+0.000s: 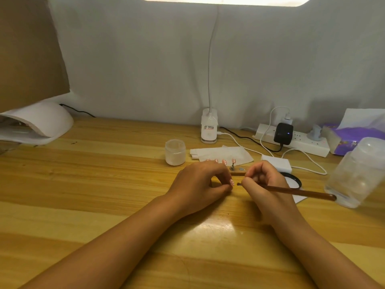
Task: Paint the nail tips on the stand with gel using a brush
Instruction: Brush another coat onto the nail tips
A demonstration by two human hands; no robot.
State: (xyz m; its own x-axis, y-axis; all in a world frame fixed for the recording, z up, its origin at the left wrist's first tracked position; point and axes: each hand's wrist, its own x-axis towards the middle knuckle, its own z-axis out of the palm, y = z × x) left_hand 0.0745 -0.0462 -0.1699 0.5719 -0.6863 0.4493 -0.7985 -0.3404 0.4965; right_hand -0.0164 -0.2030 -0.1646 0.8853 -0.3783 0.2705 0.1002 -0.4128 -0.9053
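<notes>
My left hand (200, 184) pinches a small pink nail tip (231, 182) between thumb and fingers, just above the wooden table. My right hand (264, 182) grips a brown wooden brush (300, 192), handle pointing right, its dark tip (238, 184) a short gap from the nail tip. Behind my hands lies the wooden stand (237, 173) with several pink nail tips (224, 161) on pegs; my left hand hides its left part.
A frosted jar (175, 152) stands left of the stand, tissue paper (220, 154) behind it. A lamp base (209, 130), power strip (295, 142), white box (277, 163), black ring (293, 180), clear plastic container (356, 172) and tissue pack (350, 138) sit at right. A nail-curing lamp (35, 124) is far left.
</notes>
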